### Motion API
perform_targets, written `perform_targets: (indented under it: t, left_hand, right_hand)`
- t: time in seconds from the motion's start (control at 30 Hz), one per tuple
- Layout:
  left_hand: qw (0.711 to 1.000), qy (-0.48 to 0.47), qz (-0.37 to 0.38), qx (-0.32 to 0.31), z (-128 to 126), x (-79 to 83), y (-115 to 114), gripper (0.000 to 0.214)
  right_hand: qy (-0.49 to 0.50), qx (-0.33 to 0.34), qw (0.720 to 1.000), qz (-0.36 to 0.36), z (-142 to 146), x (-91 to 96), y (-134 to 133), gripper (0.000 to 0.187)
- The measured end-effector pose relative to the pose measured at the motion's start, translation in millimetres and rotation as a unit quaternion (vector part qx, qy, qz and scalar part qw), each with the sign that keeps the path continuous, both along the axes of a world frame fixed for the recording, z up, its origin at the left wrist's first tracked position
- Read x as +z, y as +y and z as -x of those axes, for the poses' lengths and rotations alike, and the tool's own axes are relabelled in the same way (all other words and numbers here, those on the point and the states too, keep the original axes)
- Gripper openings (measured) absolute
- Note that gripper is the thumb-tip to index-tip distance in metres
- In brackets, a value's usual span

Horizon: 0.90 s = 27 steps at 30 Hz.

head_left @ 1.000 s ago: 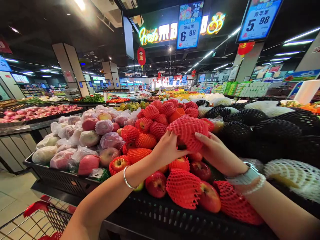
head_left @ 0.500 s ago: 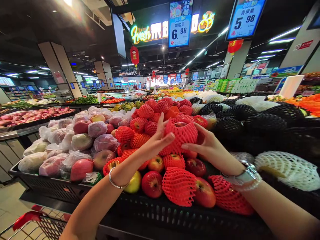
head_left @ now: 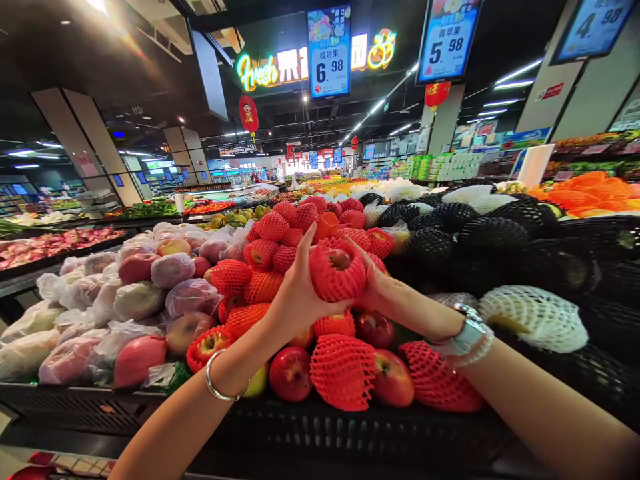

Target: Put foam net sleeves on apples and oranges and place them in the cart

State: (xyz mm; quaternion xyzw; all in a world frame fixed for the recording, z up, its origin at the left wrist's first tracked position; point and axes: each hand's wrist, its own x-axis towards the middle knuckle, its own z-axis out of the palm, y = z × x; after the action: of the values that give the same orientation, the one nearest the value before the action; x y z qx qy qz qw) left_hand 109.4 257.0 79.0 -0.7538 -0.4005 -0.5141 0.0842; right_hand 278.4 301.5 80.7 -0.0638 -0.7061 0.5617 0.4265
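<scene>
Centrally, item one: a netted apple [head_left: 338, 273], raised over the near part of the display in a red foam sleeve whose mouth faces up, showing dark fruit inside.

Item two: left hand [head_left: 300, 290], spread wide about the fruit's left side, thumb along the underside, index finger upright beside the sleeve; silver bangle [head_left: 219, 383] at the wrist.

Item three: right hand [head_left: 383, 290], curved against the fruit's right side, its fingers partly hidden; watch [head_left: 464, 333] and beaded bracelet [head_left: 480, 352] at the wrist. The two-sided hold is presumably for steadiness, since a loose sleeve could slide on a round fruit; the upturned mouth seems meant to leave the apple's top open to view.

Item four: black crate [head_left: 350, 430], near. Along its edge, left to right: bare red apple [head_left: 290, 373], red-sleeved fruit [head_left: 343, 372], second bare apple [head_left: 393, 378], another red sleeve [head_left: 440, 379]. The netting probably guards against bruising where fruit lies piled.

Item five: bagged fruit [head_left: 139, 301], heaped left, likely wrapped for the same protection.

Item six: black-netted produce [head_left: 493, 231], right, with a white-netted piece [head_left: 533, 317] nearer.
</scene>
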Motion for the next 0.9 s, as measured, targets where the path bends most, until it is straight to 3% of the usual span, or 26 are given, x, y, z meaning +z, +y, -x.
perform_targets:
  t: [0.1, 0.23, 0.3, 0.37, 0.43, 0.5, 0.63, 0.73, 0.83, 0.9]
  left_hand:
    - [0.984, 0.131, -0.088, 0.082, 6, 0.6, 0, 0.108]
    - [0.928, 0.291, -0.17, 0.16, 7, -0.5, 2, 0.08]
    - [0.9, 0.342, -0.192, 0.188, 4, -1.7, 2, 0.058]
    - [0.882, 0.363, -0.218, 0.207, 1, -3.2, 1, 0.041]
    - [0.871, 0.366, -0.253, 0.209, -2, -4.7, -1, 0.033]
    - [0.865, 0.363, -0.283, 0.199, -4, -6.3, -3, 0.03]
    - [0.867, 0.353, -0.305, 0.172, -4, -10.0, -2, 0.052]
    - [0.896, 0.319, -0.29, 0.11, -3, -12.5, 2, 0.081]
    - [0.939, 0.272, -0.207, 0.024, 0, -10.6, 3, 0.099]
    - [0.955, 0.262, -0.141, 0.002, 4, -6.2, 2, 0.111]
  right_hand:
    - [0.01, -0.008, 0.999, 0.046, -4, 9.0, 3, 0.057]
    - [-0.015, 0.028, 0.993, 0.117, -4, 9.5, 1, 0.058]
    - [-0.034, 0.038, 0.996, 0.071, -3, 4.0, 0, 0.051]
    - [-0.049, 0.001, 0.999, -0.024, -1, -2.7, -1, 0.063]
    - [-0.055, -0.05, 0.991, -0.107, 1, -7.8, 1, 0.076]
    - [-0.055, -0.082, 0.983, -0.153, 0, -9.7, 2, 0.077]
    - [-0.098, -0.107, 0.967, -0.209, -3, -4.3, -1, 0.073]
    - [-0.12, -0.155, 0.948, -0.25, -5, 3.3, -6, 0.067]
    - [-0.12, -0.219, 0.917, -0.31, -17, 14.2, -1, 0.069]
    - [-0.141, -0.237, 0.896, -0.349, -34, 23.5, 8, 0.07]
